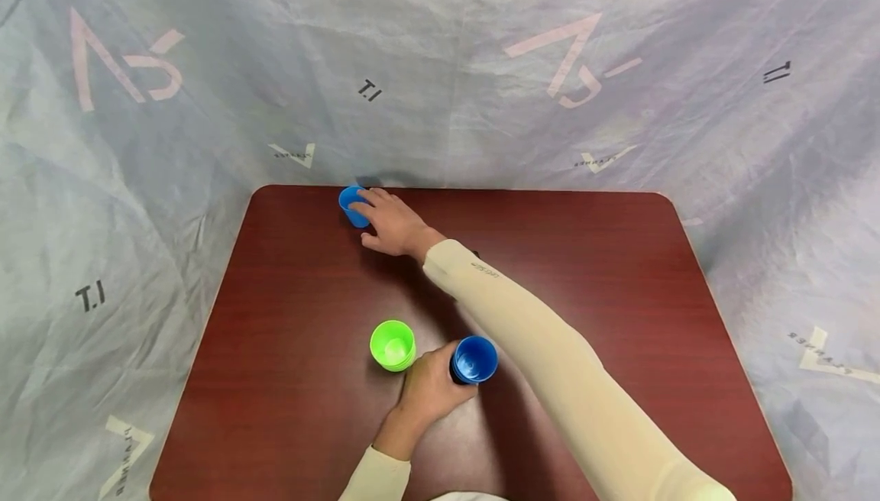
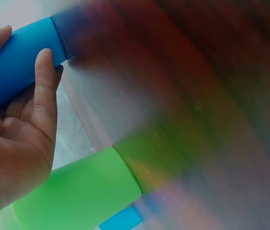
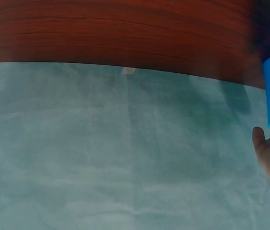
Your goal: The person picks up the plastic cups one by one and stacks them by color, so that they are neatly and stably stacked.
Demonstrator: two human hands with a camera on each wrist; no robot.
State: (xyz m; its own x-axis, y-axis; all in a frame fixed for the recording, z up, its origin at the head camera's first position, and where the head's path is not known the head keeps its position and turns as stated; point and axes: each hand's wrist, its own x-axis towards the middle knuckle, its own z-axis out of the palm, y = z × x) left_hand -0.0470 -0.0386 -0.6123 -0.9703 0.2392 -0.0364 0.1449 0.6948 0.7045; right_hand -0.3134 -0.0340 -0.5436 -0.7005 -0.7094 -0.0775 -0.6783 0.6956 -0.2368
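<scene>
In the head view my left hand (image 1: 430,388) grips a stack of blue cups (image 1: 476,360) near the front middle of the table, mouths facing up. A stack of bright green cups (image 1: 393,346) stands just left of that hand. My right hand (image 1: 395,224) reaches to the far left, its fingers extended over the rim of another blue cup (image 1: 353,215). The thumb is apart from this cup; whether the fingertips touch it I cannot tell. The left wrist view shows the gripped blue cups (image 2: 20,62) with the green cups (image 2: 77,191) close by.
The reddish-brown table (image 1: 605,272) ends at a back edge right behind the far blue cup. Grey printed fabric (image 1: 440,50) hangs around its back and sides. My right forearm (image 1: 536,333) stretches diagonally across the table, beyond the gripped cups.
</scene>
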